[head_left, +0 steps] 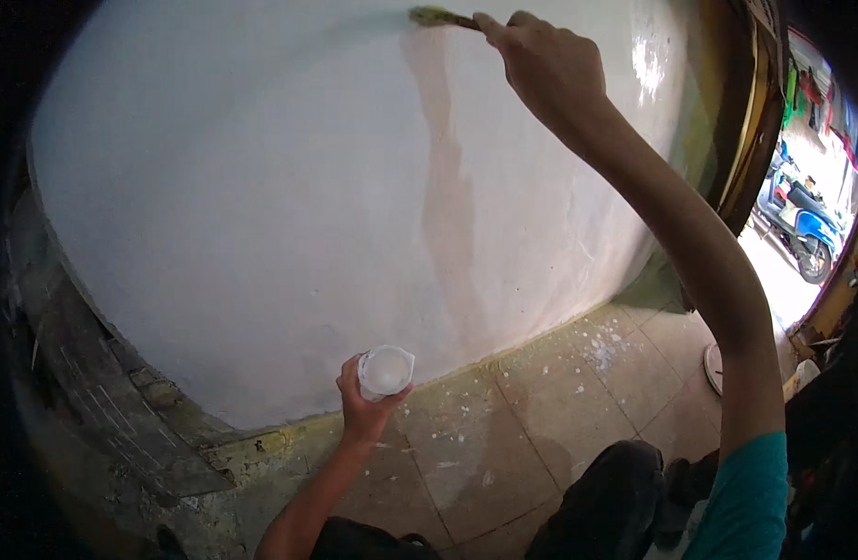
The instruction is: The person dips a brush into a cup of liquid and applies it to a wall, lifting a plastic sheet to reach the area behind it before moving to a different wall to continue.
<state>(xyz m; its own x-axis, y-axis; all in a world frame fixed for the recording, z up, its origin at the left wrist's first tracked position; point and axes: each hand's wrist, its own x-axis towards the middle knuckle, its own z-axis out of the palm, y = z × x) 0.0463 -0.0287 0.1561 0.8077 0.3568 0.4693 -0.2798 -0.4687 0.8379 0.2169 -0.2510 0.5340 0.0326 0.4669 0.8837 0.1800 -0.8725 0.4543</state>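
A pale wall (261,187) fills most of the view, a pinkish streak (450,210) running down it to near the spattered floor (559,401). The brush (438,17) is at the streak's top, its long axis nearly level, bristles leftward, handle running right into the right hand (552,61), which pinches it and is much the nearer of the two hands. The left hand (365,411) curls round a white cup (385,371), left of the streak's foot and well below the brush. From here I can't tell whether the bristles touch the wall; the handle's end is hidden in the fingers, and the cup's whitish contents are hard to make out.
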